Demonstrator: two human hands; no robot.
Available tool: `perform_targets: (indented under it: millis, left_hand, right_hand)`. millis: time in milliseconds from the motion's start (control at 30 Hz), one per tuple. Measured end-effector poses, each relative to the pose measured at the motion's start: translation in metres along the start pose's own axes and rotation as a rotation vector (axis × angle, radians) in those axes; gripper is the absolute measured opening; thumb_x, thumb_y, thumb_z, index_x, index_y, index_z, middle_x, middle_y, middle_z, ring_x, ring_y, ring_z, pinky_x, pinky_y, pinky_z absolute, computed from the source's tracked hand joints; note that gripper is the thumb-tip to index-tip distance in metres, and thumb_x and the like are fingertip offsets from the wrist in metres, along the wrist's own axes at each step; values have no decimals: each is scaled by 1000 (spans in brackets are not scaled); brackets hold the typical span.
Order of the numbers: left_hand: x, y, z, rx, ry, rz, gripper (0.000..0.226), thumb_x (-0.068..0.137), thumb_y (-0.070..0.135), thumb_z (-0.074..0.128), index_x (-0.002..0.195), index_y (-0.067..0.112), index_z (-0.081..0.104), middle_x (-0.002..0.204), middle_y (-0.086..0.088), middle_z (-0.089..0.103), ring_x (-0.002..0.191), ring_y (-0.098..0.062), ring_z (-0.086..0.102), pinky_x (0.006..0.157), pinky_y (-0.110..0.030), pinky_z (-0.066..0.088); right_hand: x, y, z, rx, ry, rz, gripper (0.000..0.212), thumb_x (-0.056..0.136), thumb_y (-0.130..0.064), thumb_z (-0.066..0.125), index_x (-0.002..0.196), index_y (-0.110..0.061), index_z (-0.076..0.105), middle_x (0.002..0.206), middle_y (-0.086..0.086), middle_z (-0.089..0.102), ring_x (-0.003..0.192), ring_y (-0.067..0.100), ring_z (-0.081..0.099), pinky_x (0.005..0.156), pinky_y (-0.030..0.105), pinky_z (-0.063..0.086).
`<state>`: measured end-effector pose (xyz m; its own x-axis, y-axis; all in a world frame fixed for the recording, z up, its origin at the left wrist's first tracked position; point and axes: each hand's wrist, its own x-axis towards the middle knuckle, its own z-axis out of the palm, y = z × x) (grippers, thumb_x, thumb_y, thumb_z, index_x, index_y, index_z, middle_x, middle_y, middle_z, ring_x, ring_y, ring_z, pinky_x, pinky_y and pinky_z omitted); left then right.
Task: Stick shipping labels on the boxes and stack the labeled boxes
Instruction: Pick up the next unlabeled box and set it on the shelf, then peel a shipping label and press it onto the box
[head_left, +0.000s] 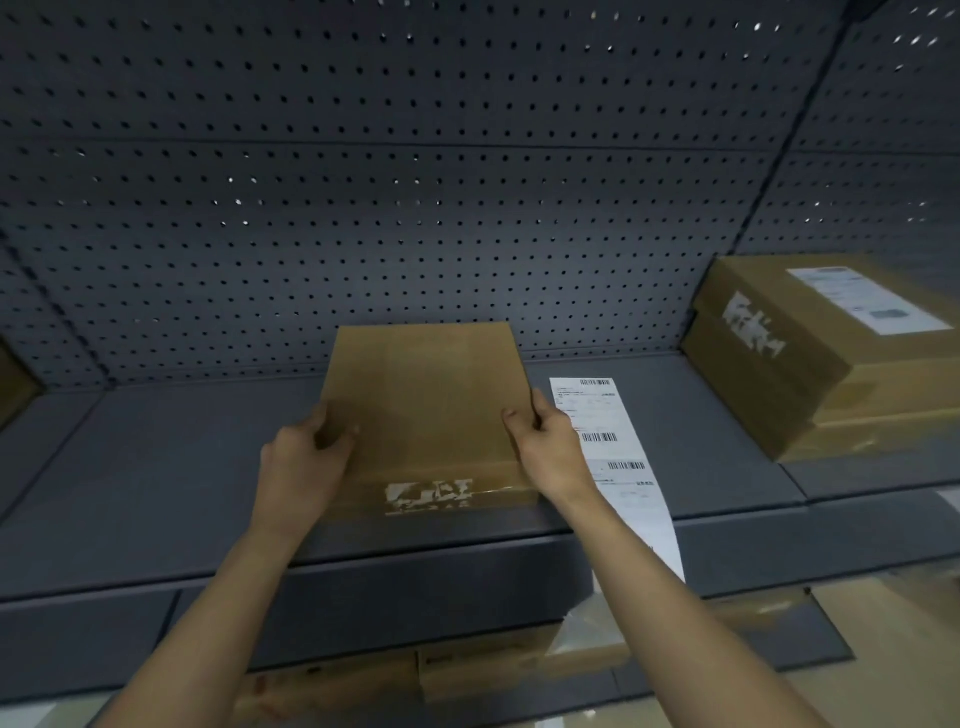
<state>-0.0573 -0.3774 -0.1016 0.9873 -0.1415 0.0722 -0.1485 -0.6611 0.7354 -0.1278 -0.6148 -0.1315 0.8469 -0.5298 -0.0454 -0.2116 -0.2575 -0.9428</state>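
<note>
A plain brown cardboard box (423, 400) sits on the grey shelf (156, 467) in the middle of the view, with torn white tape remnants on its front face. My left hand (306, 452) grips its left edge and my right hand (545, 441) grips its right edge. Its top bears no label. A strip of white shipping labels (608, 447) with barcodes lies on the shelf just right of the box and hangs over the front edge. At the right stands a stack of brown boxes (810, 364) with a white label on the top one.
A grey pegboard wall (415, 182) backs the shelf. Part of another brown box (15, 384) shows at the far left. Below the shelf lie more cardboard boxes (519, 660) and flat cardboard at the lower right.
</note>
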Motion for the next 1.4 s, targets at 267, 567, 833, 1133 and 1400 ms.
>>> perform_targets:
  millis: [267, 567, 833, 1133, 1400]
  left_hand:
    - [7, -4, -3, -71, -1, 28, 57, 98, 33, 56, 149, 12, 39, 124, -13, 66, 102, -23, 64, 86, -25, 41]
    - [11, -9, -3, -68, -16, 65, 58, 97, 31, 59, 149, 13, 41, 112, -10, 67, 86, -19, 62, 71, -24, 43]
    - [18, -8, -8, 73, 27, 159, 40, 93, 23, 63, 131, 11, 61, 121, -14, 66, 107, -33, 62, 83, -31, 46]
    - [-36, 59, 26, 2, 193, 503, 22, 85, 0, 64, 105, 3, 70, 109, -8, 68, 93, -27, 62, 83, -23, 44]
    - [-108, 90, 92, -40, -225, 433, 9, 91, 18, 63, 92, 21, 70, 87, 9, 70, 79, -5, 64, 73, -29, 55]
  right_hand:
    - [9, -8, 7, -24, -1, 32, 44, 98, -31, 55, 140, -21, 47, 104, -9, 70, 91, 17, 69, 80, 26, 53]
    - [8, -14, 3, -99, -1, 71, 51, 91, -40, 59, 136, -17, 53, 114, -5, 70, 104, 15, 66, 95, 28, 49]
    - [1, -28, -23, -207, 30, 38, 48, 96, -34, 59, 138, -11, 53, 130, 5, 62, 122, 20, 56, 99, 27, 40]
    - [-30, -20, -81, -475, 82, -207, 17, 93, -23, 55, 90, -24, 72, 91, -6, 71, 85, 13, 64, 79, 30, 52]
    - [-63, 35, -137, -661, -161, -333, 9, 91, -20, 63, 89, -23, 71, 94, -10, 66, 83, 10, 60, 75, 34, 52]
